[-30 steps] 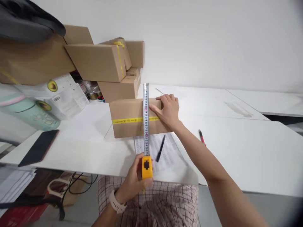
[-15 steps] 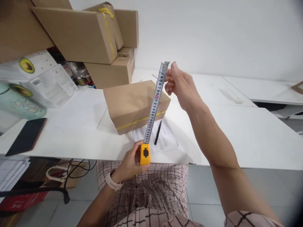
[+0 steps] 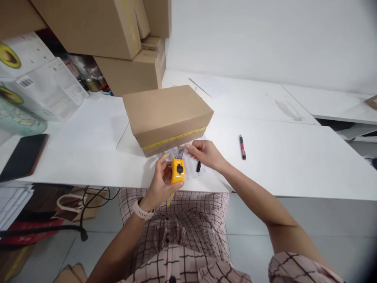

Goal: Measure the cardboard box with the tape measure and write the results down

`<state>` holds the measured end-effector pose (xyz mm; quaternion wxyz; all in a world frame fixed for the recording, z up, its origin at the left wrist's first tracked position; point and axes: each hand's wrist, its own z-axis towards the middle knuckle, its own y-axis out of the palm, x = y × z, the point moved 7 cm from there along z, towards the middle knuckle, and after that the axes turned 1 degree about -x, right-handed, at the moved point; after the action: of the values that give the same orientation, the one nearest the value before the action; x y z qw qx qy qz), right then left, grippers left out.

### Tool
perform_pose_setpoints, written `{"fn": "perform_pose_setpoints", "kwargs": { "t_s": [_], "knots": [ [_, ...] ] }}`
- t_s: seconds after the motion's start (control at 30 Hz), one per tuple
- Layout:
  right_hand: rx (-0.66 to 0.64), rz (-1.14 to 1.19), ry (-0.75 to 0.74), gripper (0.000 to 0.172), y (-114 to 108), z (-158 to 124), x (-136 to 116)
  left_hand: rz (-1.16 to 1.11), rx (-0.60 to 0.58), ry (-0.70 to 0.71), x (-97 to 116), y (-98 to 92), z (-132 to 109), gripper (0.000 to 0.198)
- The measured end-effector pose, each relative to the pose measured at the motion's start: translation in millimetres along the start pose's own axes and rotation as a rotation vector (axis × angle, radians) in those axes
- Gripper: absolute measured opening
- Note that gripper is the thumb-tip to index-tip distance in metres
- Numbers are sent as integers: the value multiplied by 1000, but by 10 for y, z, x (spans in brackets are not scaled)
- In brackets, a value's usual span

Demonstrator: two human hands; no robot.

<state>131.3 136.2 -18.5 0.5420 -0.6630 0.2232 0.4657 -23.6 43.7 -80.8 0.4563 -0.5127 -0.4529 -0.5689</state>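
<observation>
My left hand (image 3: 160, 179) is closed around a yellow tape measure (image 3: 178, 171) with a black lock button. Only a short end of its metal blade (image 3: 180, 151) sticks out at the top. Beside that end, my right hand (image 3: 204, 152) has its fingers curled and its thumb pressed in; whether it pinches anything is hidden. A black pen (image 3: 198, 167) lies on the printed sheet (image 3: 192, 171), partly beneath my right hand. Just behind both hands a closed cardboard box (image 3: 169, 112) with yellow tape along its front side rests on the white table (image 3: 282, 165).
To the right lies a red and black pen (image 3: 242, 147). Stacked cardboard boxes (image 3: 126, 74) and white avocado-printed cartons (image 3: 44, 86) stand at the back left. A dark phone (image 3: 23, 157) lies near the left front edge. Cables (image 3: 97, 194) hang below the table.
The tape blade has drawn back almost wholly into its case. My right hand has come down and toward me, close to the case. The red and black pen has come into view, no longer covered by my arm.
</observation>
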Motion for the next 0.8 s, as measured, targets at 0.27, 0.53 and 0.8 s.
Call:
{"fn": "perform_pose_setpoints", "kwargs": {
  "t_s": [0.27, 0.53, 0.8],
  "knots": [
    [-9, -745, 247, 38, -245, -57, 649, 425, 150, 90, 95, -31, 110, 77],
    [15, -415, 149, 40, -439, -339, 791, 1057, 127, 236, 263, 54, 301, 48],
    [241, -487, 77, 32, -773, -836, 867, 873, -165, 447, 11, 813, -213, 38]
  ]
}}
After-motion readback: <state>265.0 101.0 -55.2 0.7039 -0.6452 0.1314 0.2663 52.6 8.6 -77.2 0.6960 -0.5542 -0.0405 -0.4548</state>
